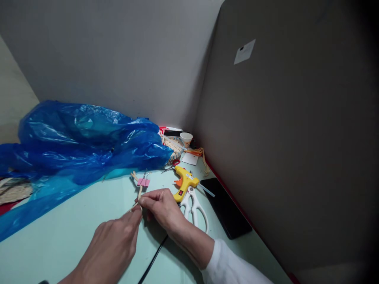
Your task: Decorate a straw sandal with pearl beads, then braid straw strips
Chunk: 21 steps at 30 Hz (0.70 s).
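A thin, pale braided cord point(140, 191) runs from a pink binder clip point(143, 182) down to my fingers. The clip lies on the table and grips the cord near its far end. My right hand point(161, 207) pinches the cord between thumb and forefinger. Close beside it, my left hand point(118, 236) is closed around the cord's near end, where a loose strand sticks out to the left. Fingertips of both hands almost touch, and the strands between them are partly hidden.
Right of my hands lie a yellow glue gun point(186, 182), white-handled scissors point(194, 209) and a black tablet-like slab point(227, 209). A blue plastic bag point(89, 138) spreads across the left. Behind stand a paper cup point(186, 139) and a woven basket point(174, 148). Grey panels enclose the table.
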Motion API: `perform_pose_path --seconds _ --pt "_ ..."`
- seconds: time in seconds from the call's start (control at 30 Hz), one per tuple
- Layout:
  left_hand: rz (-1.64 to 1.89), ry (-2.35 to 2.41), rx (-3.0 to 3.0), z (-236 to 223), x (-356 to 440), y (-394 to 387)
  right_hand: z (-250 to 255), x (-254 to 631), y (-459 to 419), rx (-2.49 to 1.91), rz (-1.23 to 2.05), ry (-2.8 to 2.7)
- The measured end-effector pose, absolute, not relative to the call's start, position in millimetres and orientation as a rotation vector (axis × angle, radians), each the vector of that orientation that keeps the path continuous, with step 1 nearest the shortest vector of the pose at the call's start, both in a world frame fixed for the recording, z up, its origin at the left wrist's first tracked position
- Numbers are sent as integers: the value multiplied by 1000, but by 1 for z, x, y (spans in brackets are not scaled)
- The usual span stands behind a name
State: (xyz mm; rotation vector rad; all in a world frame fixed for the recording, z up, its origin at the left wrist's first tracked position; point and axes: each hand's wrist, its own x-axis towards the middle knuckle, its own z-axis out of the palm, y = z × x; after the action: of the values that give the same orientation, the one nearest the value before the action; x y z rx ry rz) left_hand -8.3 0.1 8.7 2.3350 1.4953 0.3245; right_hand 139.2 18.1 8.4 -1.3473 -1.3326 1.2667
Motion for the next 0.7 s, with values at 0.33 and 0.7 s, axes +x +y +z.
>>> perform_pose_path --seconds 0.33,0.7 --pt "739 1571 2197 29 -29 22 9 140 17 -1332 1258 -1286" --pt "581 1066 1331 13 -11 50 10 145 14 -1277 1265 -1413"
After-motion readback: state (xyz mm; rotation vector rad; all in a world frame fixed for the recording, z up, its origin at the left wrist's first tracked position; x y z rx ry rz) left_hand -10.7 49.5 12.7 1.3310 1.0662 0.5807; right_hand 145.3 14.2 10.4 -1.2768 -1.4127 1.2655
